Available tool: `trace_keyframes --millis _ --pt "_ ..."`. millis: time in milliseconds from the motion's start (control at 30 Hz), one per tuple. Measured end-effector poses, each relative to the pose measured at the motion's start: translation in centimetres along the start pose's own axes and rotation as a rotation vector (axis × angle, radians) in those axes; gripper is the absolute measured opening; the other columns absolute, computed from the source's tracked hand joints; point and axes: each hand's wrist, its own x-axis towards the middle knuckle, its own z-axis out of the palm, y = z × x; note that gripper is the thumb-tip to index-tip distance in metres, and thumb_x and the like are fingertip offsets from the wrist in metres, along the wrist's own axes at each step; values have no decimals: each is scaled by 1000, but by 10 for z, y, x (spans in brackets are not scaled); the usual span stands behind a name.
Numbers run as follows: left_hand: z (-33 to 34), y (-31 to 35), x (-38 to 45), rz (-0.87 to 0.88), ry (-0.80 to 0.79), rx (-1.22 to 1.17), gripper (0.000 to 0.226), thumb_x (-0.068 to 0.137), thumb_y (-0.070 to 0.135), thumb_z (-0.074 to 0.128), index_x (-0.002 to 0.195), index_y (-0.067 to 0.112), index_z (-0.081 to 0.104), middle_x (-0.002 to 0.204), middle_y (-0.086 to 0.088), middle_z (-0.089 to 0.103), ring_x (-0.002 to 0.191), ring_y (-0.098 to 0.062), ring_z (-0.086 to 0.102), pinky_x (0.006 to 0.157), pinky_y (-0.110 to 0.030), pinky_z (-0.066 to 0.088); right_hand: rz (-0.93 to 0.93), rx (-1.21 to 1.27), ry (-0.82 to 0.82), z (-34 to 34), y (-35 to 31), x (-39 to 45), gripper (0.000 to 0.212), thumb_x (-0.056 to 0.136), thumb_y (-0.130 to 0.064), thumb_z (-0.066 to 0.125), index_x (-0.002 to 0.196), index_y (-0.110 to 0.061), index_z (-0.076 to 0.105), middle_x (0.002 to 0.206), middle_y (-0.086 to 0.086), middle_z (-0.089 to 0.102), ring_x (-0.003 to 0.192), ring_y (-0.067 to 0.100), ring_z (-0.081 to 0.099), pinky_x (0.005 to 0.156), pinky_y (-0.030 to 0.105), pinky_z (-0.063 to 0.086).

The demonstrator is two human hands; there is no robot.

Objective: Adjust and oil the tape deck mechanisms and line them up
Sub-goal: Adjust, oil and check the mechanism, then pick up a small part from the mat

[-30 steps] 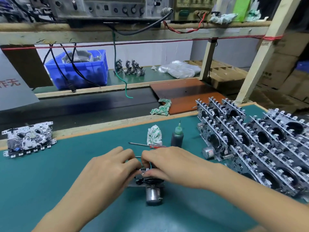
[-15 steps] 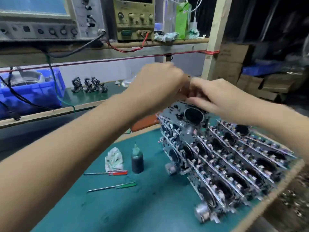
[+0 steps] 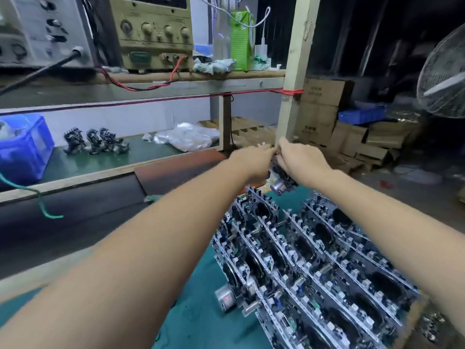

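Above the stacked mechanisms (image 3: 314, 260), left hand (image 3: 254, 159) and right hand (image 3: 302, 157) fingers grip 1 tape deck mechanism (image 3: 280, 178).

A rough wooden shelf (image 3: 191, 83) runs across the back, held up by a pale post (image 3: 293, 71) bound with red cord (image 3: 292, 91). Below it a white wall (image 3: 120, 119) backs a green ledge (image 3: 141, 153). The bench (image 3: 196, 308) has a teal top, and a dark strip (image 3: 75, 210) lies between its far edge and the ledge. Right of the post the room goes dim: stacked cartons (image 3: 324, 107) stand against the far side, more lie low on the grey floor (image 3: 415, 195), and what looks like a wire-caged fan (image 3: 442, 76) stands at the right edge.
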Motion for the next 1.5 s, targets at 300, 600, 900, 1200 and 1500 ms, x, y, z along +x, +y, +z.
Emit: trace_keyframes --millis 300,600,900,1200,1500 --pt "67 0 8 0 -123 -23 56 98 17 39 151 17 19 159 -3 18 140 -24 27 109 -45 26 61 83 -292 52 1 -16 25 100 -28 41 107 -5 44 109 22 62 96 39 60 69 38 40" --pt "79 25 19 -20 -149 -129 57 101 18 30 153 21 6 160 2 11 138 -26 27 107 -44 26 179 141 -332 57 17 -23 24 100 -24 39 108 -3 48 110 21 61 96 36 58 64 33 31" --pt "60 20 -21 -61 97 -69 38 100 25 35 135 12 41 141 -6 43 128 -25 39 99 -40 34 81 -107 -200 7 -30 -36 31 97 -33 44 122 -14 42 123 7 53 115 25 48 78 35 44" --pt "24 -8 -252 -152 422 -237 23 73 27 67 95 21 69 88 8 64 81 -18 57 70 -31 45 -173 475 -126 -90 -172 -145 28 90 -54 36 112 -37 40 97 -12 54 93 12 55 65 31 33" --pt "76 -27 -465 -502 134 -90 29 47 37 83 72 34 68 66 20 59 58 0 57 46 -12 43 -485 780 -584 -41 -346 -213 26 93 -47 44 109 -28 49 108 -7 58 107 18 52 79 30 38"
